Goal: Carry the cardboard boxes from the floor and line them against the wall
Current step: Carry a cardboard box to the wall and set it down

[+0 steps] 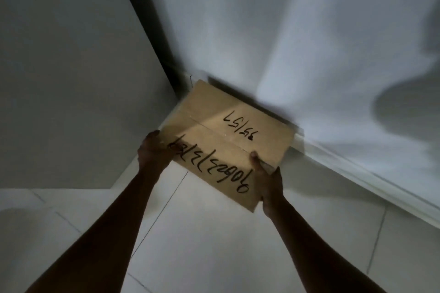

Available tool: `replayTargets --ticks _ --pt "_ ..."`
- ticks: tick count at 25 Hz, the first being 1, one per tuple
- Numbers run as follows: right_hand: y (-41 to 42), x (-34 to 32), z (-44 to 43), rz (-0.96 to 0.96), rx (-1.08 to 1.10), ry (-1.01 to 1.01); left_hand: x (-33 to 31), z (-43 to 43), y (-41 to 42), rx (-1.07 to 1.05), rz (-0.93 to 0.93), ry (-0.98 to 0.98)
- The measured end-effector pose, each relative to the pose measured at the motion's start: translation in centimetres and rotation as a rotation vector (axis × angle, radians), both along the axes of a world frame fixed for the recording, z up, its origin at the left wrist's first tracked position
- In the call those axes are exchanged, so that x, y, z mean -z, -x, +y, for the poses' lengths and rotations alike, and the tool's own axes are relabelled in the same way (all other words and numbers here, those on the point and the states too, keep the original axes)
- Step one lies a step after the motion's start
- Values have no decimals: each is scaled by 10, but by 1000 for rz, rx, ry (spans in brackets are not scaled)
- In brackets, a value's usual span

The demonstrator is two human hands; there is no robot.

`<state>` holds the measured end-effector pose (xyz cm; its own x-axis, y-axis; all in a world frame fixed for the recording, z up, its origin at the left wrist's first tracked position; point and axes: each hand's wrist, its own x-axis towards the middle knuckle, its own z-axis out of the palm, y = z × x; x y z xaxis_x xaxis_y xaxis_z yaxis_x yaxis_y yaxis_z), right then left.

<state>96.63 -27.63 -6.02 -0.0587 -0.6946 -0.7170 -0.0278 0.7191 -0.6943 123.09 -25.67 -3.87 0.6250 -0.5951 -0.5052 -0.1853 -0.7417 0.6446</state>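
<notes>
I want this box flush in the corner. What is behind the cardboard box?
Behind the cardboard box is the white wall with its baseboard, and a dark vertical strip at the corner. The box hides whether its far edge touches the wall.

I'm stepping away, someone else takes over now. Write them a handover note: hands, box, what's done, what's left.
Left hand: gripping the left edge of the cardboard box.
Right hand: gripping its near right corner.
Box: closed, handwriting on top, far edge at the wall, in the corner by the grey panel.
Done: this box brought to the wall.
Left: let go once it sits flush. No other boxes in view, so check the floor behind.
</notes>
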Motion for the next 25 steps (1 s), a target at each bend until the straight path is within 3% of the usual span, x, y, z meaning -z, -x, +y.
replayTargets --ticks 6,9,13,17,25 --pt "-70 19 -50 -89 -79 -106 15 -28 -20 -108 57 121" --pt "-61 11 -58 -2 -201 -252 5 -21 -17 -3 17 34" --pt "-7 -18 -26 133 -168 -138 -31 -3 26 238 -164 -76" --pt "103 -45 35 227 -102 -97 -62 20 146 594 -247 -137" --pt "470 -100 216 535 171 -196 -112 89 508 1345 -183 -112"
